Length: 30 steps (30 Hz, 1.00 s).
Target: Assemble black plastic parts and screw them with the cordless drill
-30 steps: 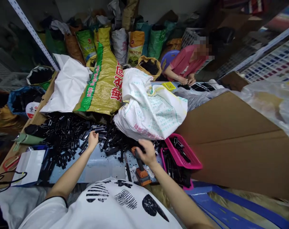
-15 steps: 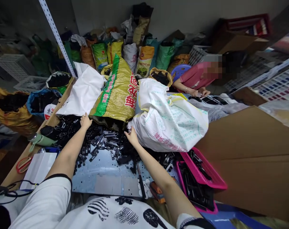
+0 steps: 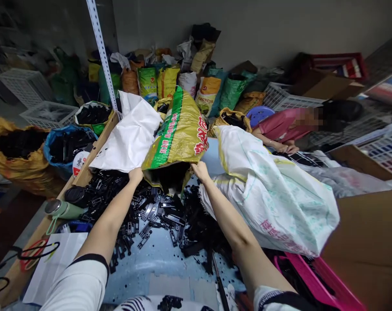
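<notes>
A yellow and green woven sack [image 3: 183,134] lies on the bench with its dark mouth facing me. My left hand [image 3: 136,176] is closed on the left edge of that mouth, and my right hand [image 3: 200,170] grips the right edge, so the opening is stretched between them. Below the mouth spreads a heap of small black plastic parts [image 3: 163,214]. To the left of the sack lies a white sack [image 3: 128,134]. A white woven sack with green print [image 3: 273,194] rests against the right side, beside my right forearm.
A green bottle [image 3: 64,209], red-handled scissors [image 3: 34,255] and a white paper [image 3: 55,263] lie at the left. A black-handled tool [image 3: 220,285] is in front. Pink baskets [image 3: 325,280] and a cardboard box [image 3: 364,246] stand right. A co-worker [image 3: 283,129] sits beyond.
My right hand has moved from the white printed sack's edge to the yellow sack's rim, and my left hand now grips the other side. The mouth gapes wider; the white printed sack has slumped right.
</notes>
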Available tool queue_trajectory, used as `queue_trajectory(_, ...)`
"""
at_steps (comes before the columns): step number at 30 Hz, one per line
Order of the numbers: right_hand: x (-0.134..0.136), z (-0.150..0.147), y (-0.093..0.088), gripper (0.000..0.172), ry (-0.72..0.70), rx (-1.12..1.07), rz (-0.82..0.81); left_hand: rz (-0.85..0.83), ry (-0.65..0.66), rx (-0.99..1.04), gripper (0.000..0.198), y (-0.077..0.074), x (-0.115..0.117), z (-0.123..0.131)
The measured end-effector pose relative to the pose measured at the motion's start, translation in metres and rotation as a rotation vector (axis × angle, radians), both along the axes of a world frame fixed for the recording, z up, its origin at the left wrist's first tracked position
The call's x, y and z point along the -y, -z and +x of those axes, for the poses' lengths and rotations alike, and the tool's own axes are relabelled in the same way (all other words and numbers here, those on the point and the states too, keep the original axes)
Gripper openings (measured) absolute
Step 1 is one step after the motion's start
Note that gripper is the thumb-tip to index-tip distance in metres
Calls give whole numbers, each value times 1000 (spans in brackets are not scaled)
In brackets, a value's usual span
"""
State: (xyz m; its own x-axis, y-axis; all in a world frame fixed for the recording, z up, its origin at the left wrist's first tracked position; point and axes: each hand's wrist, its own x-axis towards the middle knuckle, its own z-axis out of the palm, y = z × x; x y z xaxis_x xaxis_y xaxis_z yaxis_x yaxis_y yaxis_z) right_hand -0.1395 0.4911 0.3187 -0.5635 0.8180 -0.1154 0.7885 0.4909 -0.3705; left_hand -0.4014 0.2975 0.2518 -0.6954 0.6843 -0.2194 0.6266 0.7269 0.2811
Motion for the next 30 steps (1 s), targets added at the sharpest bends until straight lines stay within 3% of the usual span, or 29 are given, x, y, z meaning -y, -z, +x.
queue_trajectory(3,8,20,11,39,-59,15,-8,-28,-4,-7,28,-9,5,-15)
queue_trajectory(6,19,67,37,34,-22,33,-32,-26,71,-23,34,-28,-21,-6)
queue_trajectory(9,18,98,59,40,128,58,-28,20,241,-16,44,-42,-69,42)
queue_trajectory(11,10,101,66,49,230,84,-23,54,338,1,48,-43,-93,84)
queue_trajectory(13,1,93,68,56,296,102,-14,81,399,19,47,-37,-97,115)
queue_trajectory(15,-7,81,65,57,325,110,-4,89,402,27,40,-30,-82,124)
queue_trajectory(17,-13,70,59,58,334,120,-1,81,348,17,31,-25,-59,112)
queue_trajectory(20,-15,63,48,60,383,152,84,69,212,-14,28,-24,-33,71)
queue_trajectory(24,-13,67,39,71,402,266,257,79,53,-32,32,-27,-31,21)
queue_trajectory(27,-19,61,34,53,258,377,172,92,5,-29,29,-25,-32,5)
queue_trajectory(30,-30,38,22,35,112,354,133,116,-8,-23,27,-20,-27,0)
